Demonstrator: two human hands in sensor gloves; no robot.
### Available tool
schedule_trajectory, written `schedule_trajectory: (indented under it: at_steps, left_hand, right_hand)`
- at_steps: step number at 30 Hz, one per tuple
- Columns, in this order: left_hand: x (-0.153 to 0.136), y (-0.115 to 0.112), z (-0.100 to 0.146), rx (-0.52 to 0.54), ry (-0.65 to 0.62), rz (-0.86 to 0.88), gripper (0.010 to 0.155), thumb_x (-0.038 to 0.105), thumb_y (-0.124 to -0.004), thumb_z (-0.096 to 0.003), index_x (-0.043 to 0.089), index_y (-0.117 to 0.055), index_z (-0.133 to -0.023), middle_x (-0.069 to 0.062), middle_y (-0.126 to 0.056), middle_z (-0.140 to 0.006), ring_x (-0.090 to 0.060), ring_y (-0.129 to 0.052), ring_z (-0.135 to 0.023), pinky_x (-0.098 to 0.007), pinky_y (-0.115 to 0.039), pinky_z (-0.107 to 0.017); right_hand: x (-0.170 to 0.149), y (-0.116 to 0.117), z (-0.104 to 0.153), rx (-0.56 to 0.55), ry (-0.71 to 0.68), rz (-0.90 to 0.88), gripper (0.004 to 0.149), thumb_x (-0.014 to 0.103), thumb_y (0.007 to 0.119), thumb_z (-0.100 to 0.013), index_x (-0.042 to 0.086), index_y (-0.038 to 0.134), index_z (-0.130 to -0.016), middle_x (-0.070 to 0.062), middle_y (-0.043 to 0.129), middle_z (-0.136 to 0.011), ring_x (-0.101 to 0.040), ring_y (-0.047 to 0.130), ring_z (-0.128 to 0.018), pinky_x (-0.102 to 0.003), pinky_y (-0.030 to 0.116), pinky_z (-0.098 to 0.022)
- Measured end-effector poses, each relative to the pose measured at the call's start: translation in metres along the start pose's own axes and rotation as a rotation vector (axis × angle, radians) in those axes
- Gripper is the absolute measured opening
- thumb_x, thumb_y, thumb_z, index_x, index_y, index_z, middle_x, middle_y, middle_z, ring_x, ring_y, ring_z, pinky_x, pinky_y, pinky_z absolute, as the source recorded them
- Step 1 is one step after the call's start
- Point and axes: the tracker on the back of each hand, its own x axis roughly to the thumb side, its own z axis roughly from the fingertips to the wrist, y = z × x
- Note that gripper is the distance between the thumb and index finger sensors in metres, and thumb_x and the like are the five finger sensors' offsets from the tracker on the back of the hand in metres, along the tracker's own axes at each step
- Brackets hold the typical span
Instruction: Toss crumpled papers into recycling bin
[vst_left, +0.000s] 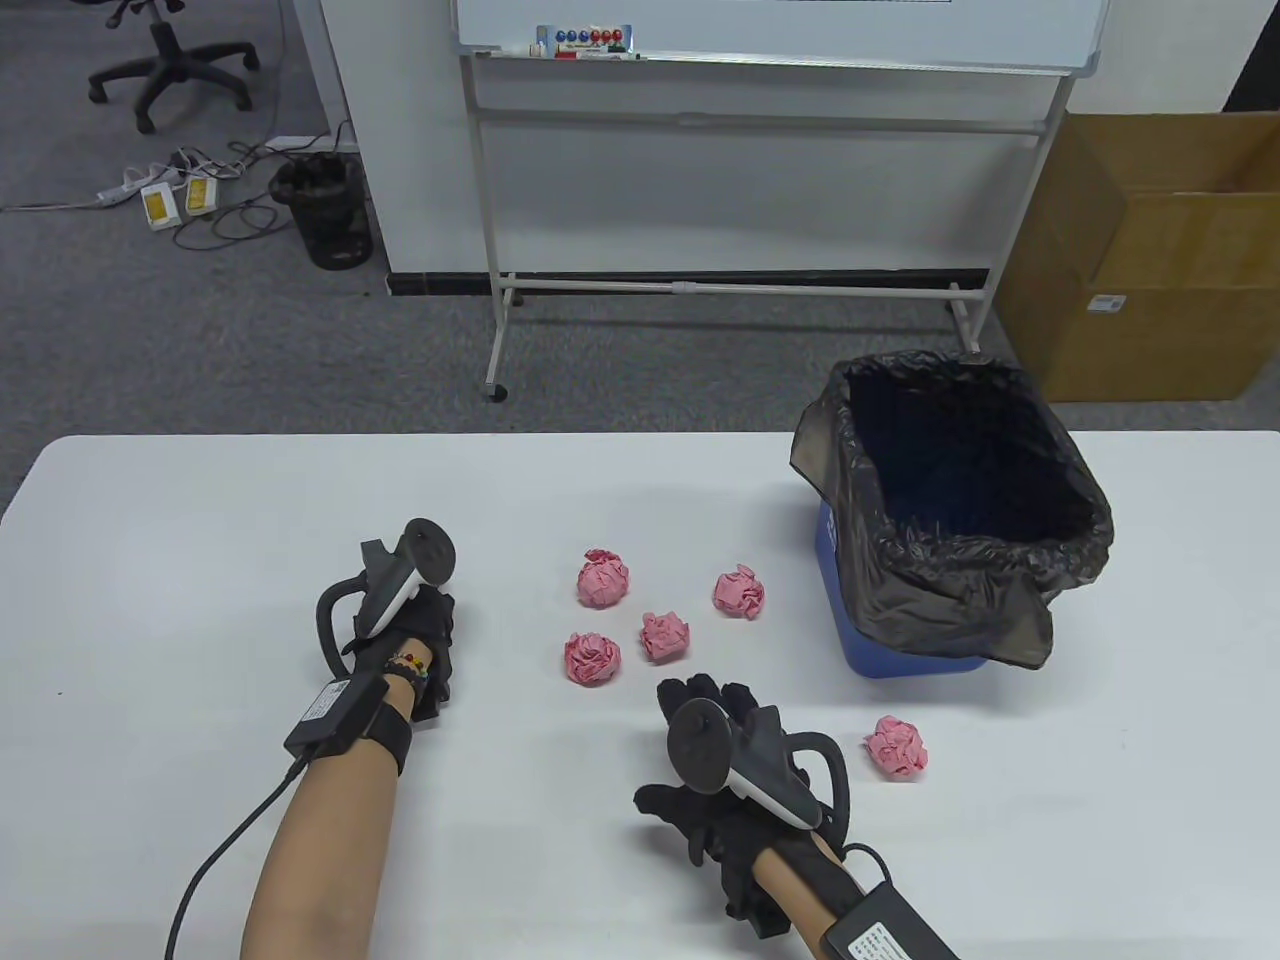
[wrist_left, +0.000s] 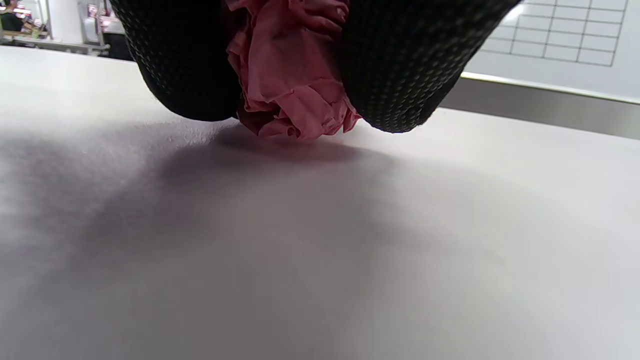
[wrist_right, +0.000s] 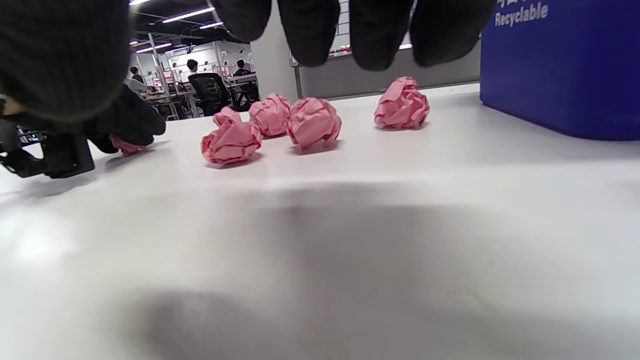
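Pinching (left hand (vst_left: 415, 640)): is gripping a pink paper ball (wrist_left: 292, 75) between gloved fingers (wrist_left: 400, 65) against the table (wrist_left: 320, 240).
Right hand (vst_left: 730, 770): is hovering with fingers spread, grasping nothing.

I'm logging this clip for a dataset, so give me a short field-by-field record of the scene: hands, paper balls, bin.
left hand: grips a pink paper ball between gloved fingers, low over the white table
right hand: holds nothing, fingers spread over the table
loose paper balls: five on the table, four clustered between the hands and the bin, one right of the right hand
bin: blue, marked Recyclable, black liner, stands on the table's right side
paper in bin: none visible
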Motion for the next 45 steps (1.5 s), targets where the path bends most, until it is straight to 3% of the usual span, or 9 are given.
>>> schedule_trajectory:
  at_steps: [7,15,26,38,45]
  left_hand:
    - [0.002,0.014,0.029,0.034,-0.058,0.107,0.062,0.035,-0.088,-0.0451,0.020,-0.069,-0.102,-0.014,-0.072,-0.109,-0.038,-0.083,-0.092,-0.044,-0.084,-0.063]
    - [0.019,0.027,0.083,0.100,-0.172,0.204,0.064,0.036,-0.088,-0.0450,0.018,-0.068,-0.103,-0.015,-0.071,-0.109,-0.038,-0.083,-0.092,-0.045,-0.083,-0.063]
    - [0.038,0.032,0.146,0.102,-0.368,0.327,0.067,0.037,-0.088,-0.0446,0.017,-0.065,-0.104,-0.018,-0.069,-0.110,-0.038,-0.083,-0.093,-0.049,-0.082,-0.065]
    - [0.053,0.023,0.180,0.094,-0.537,0.369,0.069,0.038,-0.089,-0.0435,0.017,-0.065,-0.104,-0.017,-0.069,-0.110,-0.037,-0.084,-0.093,-0.048,-0.083,-0.066]
    - [0.079,0.016,0.197,0.092,-0.770,0.464,0.073,0.037,-0.093,-0.0408,0.017,-0.064,-0.104,-0.017,-0.068,-0.111,-0.035,-0.086,-0.094,-0.047,-0.083,-0.066]
  right_hand:
    - [0.004,-0.001,0.001,-0.011,-0.005,0.009,0.098,0.067,0.081,-0.030,0.031,0.036,-0.110,-0.004,0.048,-0.119,-0.039,0.053,-0.112,-0.056,0.056,-0.076]
    - [-0.002,-0.009,0.005,-0.054,0.008,-0.057,0.097,0.066,0.081,-0.031,0.030,0.038,-0.110,-0.003,0.052,-0.118,-0.038,0.058,-0.110,-0.054,0.059,-0.075]
    - [-0.003,-0.015,0.010,-0.076,0.004,-0.130,0.094,0.065,0.081,-0.031,0.028,0.044,-0.109,-0.003,0.060,-0.115,-0.036,0.066,-0.107,-0.051,0.064,-0.073]
    - [-0.004,-0.014,0.008,-0.053,0.001,-0.163,0.091,0.066,0.078,-0.031,0.026,0.051,-0.108,-0.005,0.067,-0.111,-0.034,0.073,-0.103,-0.049,0.068,-0.070]
    - [-0.009,-0.019,0.007,-0.089,-0.010,-0.397,0.090,0.067,0.075,-0.030,0.019,0.060,-0.105,-0.009,0.079,-0.103,-0.034,0.087,-0.093,-0.046,0.077,-0.064]
